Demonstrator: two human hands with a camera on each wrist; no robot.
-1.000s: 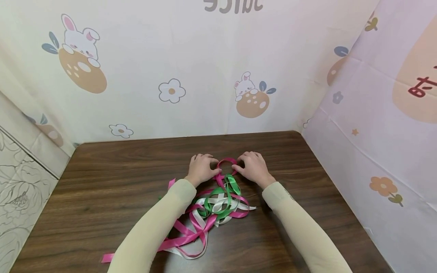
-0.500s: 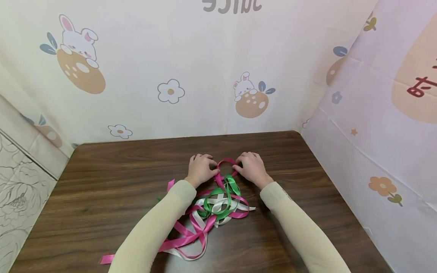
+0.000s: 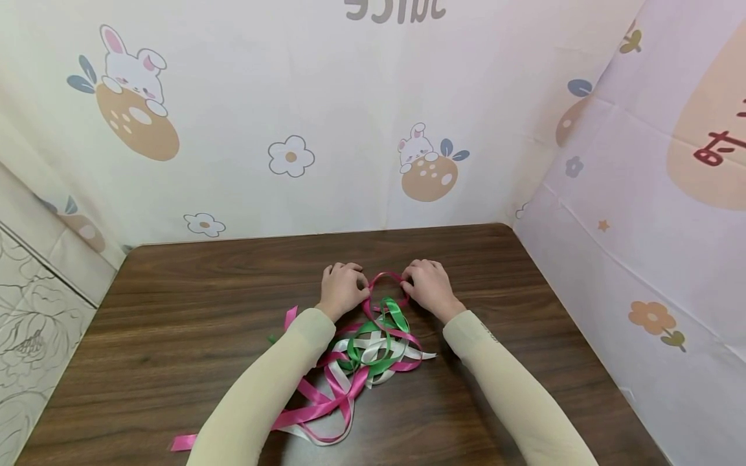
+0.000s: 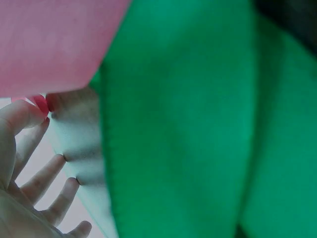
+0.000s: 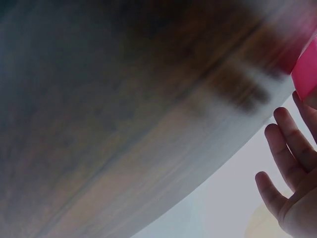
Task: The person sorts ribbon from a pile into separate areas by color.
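A loop of pink ribbon point(image 3: 384, 274) stands up between both hands, near the middle of the table's far part. My left hand point(image 3: 340, 290) pinches the loop's left side between thumb and index finger; the left wrist view shows that pinch with the other fingers spread. On the opposite side, my right hand point(image 3: 430, 288) pinches the ribbon too. In the right wrist view a piece of the pink ribbon point(image 5: 306, 74) shows at the edge, above loosely bent fingers. Green ribbon point(image 3: 396, 315) and white ribbon point(image 3: 373, 349) lie tangled with more pink just below the loop.
The dark wooden table point(image 3: 495, 388) bears the ribbon tangle, whose pink end point(image 3: 184, 443) trails to the front left, partly under the left sleeve point(image 3: 256, 388). A printed curtain point(image 3: 350, 129) hangs behind the table and along its right side. Green ribbon point(image 4: 173, 124) fills the left wrist view.
The pink loop has tilted, its band turning edge-on, and its lower part has opened out. Both hands have shifted very slightly left, still pinching.
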